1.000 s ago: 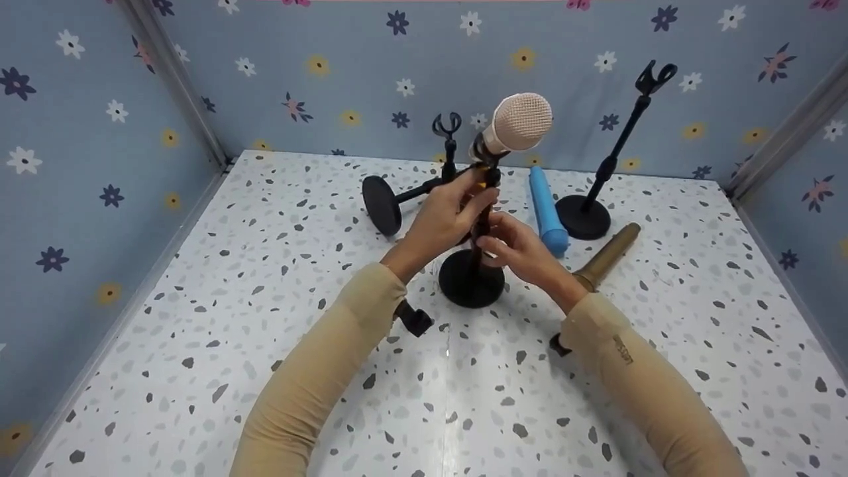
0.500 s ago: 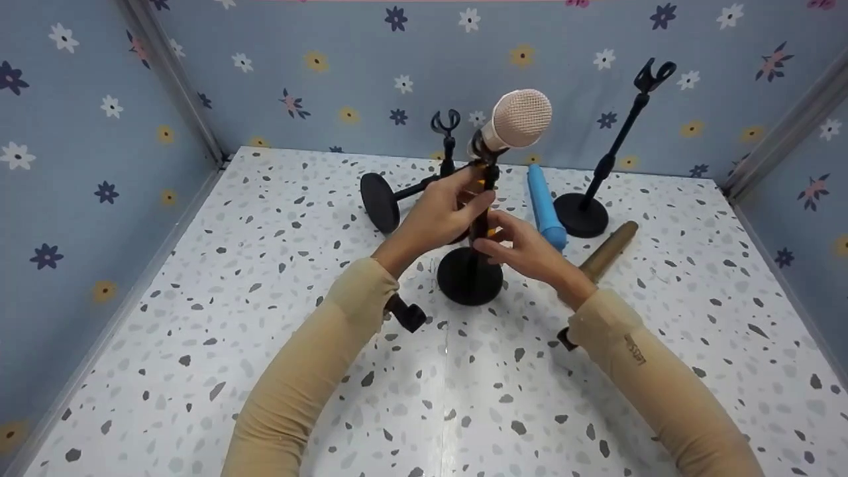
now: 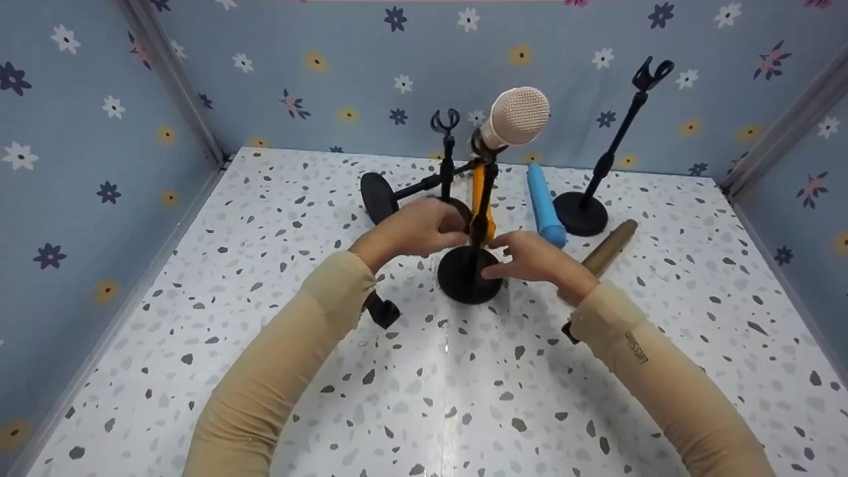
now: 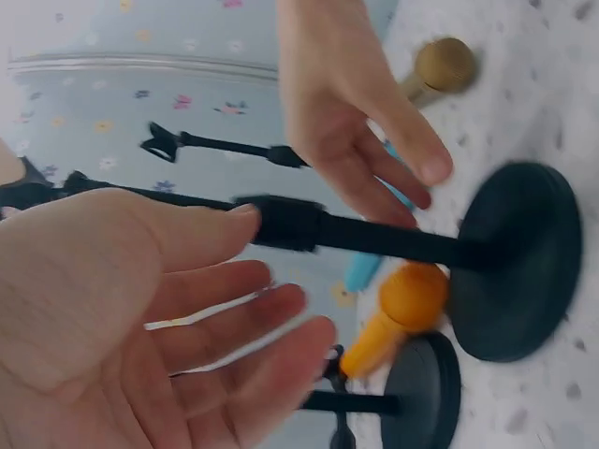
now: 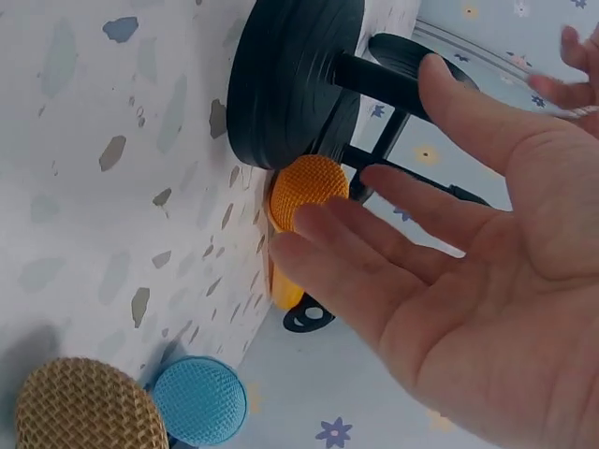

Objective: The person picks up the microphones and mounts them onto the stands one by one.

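Note:
A white microphone (image 3: pixel 520 118) sits in the clip at the top of an upright black microphone stand (image 3: pixel 488 189), whose round base rests on the table. My left hand (image 3: pixel 421 228) is just left of the pole, fingers relaxed and apart. In the left wrist view its thumb tip lies right at the pole's collar (image 4: pixel 285 223). To the right of the pole, low by the base, is my right hand (image 3: pixel 533 258), fingers loosely spread and holding nothing. An orange microphone (image 5: pixel 309 196) lies behind the stand, near the right fingertips in the right wrist view.
Behind are a second upright stand (image 3: pixel 447 162) and a tipped-over one (image 3: pixel 379 199). A blue microphone (image 3: pixel 545 205), a brown microphone (image 3: pixel 613 245) and another stand (image 3: pixel 599 173) are at the right. Black parts (image 3: pixel 382 311) show by the left forearm. Flowered walls (image 3: pixel 371 40) enclose the speckled table (image 3: pixel 411 397).
Both hands have let go of the stand's pole. The left has dropped down and left, the right slightly down. The stand with the white microphone stays upright in place.

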Available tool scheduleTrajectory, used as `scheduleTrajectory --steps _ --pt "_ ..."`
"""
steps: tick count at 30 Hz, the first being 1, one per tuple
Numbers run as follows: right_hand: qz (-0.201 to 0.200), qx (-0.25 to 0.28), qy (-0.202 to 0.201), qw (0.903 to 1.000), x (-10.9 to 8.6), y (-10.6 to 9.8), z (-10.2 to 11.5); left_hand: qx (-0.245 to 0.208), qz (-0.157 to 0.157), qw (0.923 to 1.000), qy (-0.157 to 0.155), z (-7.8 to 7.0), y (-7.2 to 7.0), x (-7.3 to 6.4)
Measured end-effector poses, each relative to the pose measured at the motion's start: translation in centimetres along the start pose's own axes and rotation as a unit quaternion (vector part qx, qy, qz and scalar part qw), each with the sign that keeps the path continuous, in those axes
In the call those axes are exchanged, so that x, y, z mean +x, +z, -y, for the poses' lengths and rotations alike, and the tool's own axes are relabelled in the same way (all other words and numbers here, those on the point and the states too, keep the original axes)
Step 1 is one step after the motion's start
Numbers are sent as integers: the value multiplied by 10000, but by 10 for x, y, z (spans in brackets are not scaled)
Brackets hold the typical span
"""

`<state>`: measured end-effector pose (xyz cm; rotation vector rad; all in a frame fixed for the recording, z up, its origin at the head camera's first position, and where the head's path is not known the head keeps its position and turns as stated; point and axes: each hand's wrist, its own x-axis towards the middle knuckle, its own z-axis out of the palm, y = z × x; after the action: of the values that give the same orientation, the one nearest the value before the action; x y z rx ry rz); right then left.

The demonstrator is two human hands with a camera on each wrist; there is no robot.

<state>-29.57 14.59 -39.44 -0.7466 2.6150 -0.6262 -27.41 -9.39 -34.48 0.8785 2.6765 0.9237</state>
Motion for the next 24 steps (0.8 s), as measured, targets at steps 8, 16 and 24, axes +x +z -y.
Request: scheduleTrajectory --steps 8,16,24 --pt "205 -274 377 9987 8 16 6 1203 689 9816 -1314 33 42 -2" --pt "162 -335 430 9984 11 33 3 993 557 9806 -1598 40 71 5" --pt "130 -376 464 9981 11 31 4 661 248 9846 -1600 41 73 5"
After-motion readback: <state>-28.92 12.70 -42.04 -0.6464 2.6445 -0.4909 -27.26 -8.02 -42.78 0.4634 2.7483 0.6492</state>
